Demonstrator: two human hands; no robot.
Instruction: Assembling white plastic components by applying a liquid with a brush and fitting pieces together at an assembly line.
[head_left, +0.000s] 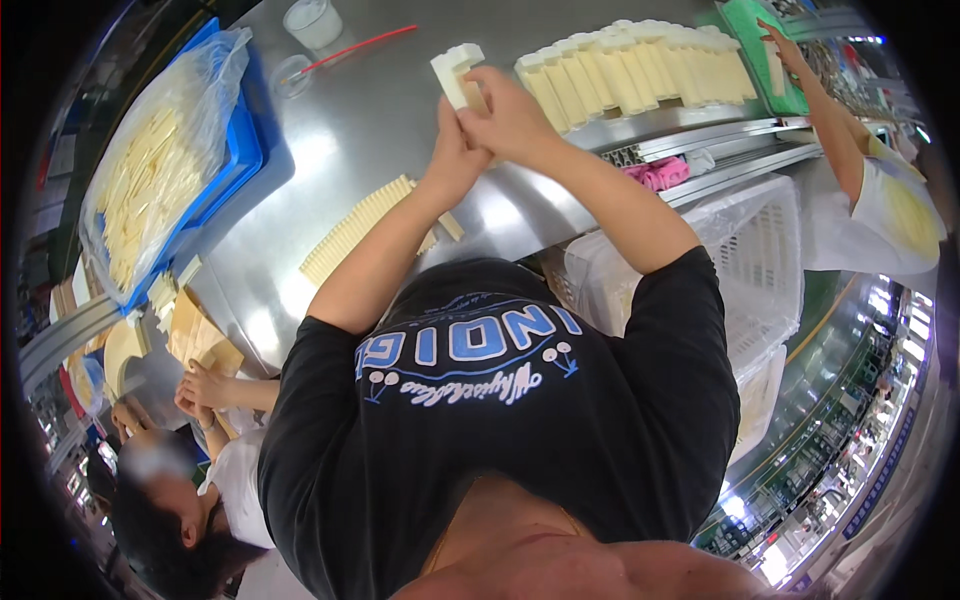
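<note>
Over the metal table, both of my hands hold one cream plastic part (451,72) with a hooked, bracket-like end pointing away from me. My left hand (457,158) is closed around its lower end. My right hand (512,118) grips it from the right side, with fingers curled over it. Just right of my hands stands a long row of similar cream parts (630,80), packed side by side. Below my left forearm lies a line of thin cream strips (352,232), partly covered by the arm. One loose strip (452,228) rests close to them.
At the left, a blue tray (247,150) holds a clear bag (150,170) of cream strips. Farther back are a clear cup (312,22), a small dish (292,77) and a thin red stick (360,52). White crates (750,240) stand at the right. Co-workers' hands (205,388) work nearby.
</note>
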